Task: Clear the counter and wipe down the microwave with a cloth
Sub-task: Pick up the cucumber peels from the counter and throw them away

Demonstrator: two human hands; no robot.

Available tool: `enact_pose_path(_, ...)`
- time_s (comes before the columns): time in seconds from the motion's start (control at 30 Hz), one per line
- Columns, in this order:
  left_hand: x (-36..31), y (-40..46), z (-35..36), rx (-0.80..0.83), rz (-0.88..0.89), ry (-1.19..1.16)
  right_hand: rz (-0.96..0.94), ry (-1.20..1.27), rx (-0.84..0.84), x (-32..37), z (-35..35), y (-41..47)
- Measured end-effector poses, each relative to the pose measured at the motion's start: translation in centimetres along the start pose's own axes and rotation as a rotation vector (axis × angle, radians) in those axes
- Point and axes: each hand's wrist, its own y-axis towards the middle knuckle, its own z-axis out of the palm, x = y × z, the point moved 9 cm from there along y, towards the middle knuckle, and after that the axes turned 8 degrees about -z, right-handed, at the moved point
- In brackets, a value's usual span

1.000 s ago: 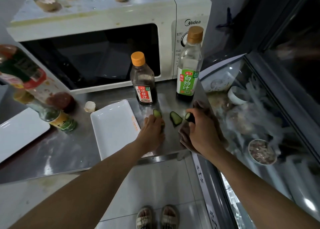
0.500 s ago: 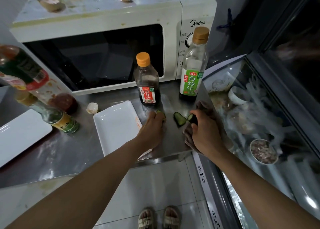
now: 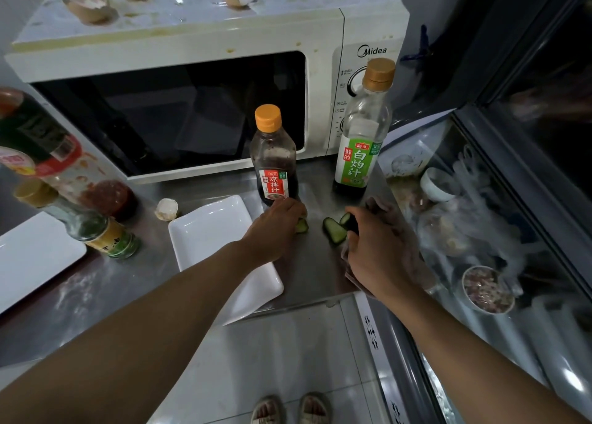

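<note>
The counter (image 3: 96,282), a steel one, is carrying the white microwave (image 3: 179,61) at its back, and broken eggshells (image 3: 88,5) are lying on the microwave's stained top. I am reaching my left hand (image 3: 275,228) over a cucumber piece (image 3: 301,225) just in front of the dark sauce bottle (image 3: 274,157), my fingers curling down onto it. My right hand (image 3: 379,250) is gripping another cucumber piece (image 3: 347,220) between thumb and fingers while resting on a crumpled cloth (image 3: 384,209) at the counter's right edge (most of the cloth is hiding under my palm). A third cucumber slice (image 3: 333,229) is lying loose between my hands. A white rectangular plate (image 3: 211,231) is sitting under my left forearm, its corner overhanging the counter's front edge. The tall clear bottle (image 3: 363,132) with the green label is standing before the microwave's control panel.
</note>
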Motion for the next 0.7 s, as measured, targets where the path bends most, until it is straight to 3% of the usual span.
enact_pose_path(0.23,0.7,0.2,1.0,0.088,0.058,0.007,-0.002,-0.111,0.027,0.0,2.0,1.1)
enact_pose_path(0.7,1.2,0.0,1.7,0.014,0.052,0.011,-0.016,-0.311,0.113,-0.6,5.1,1.8)
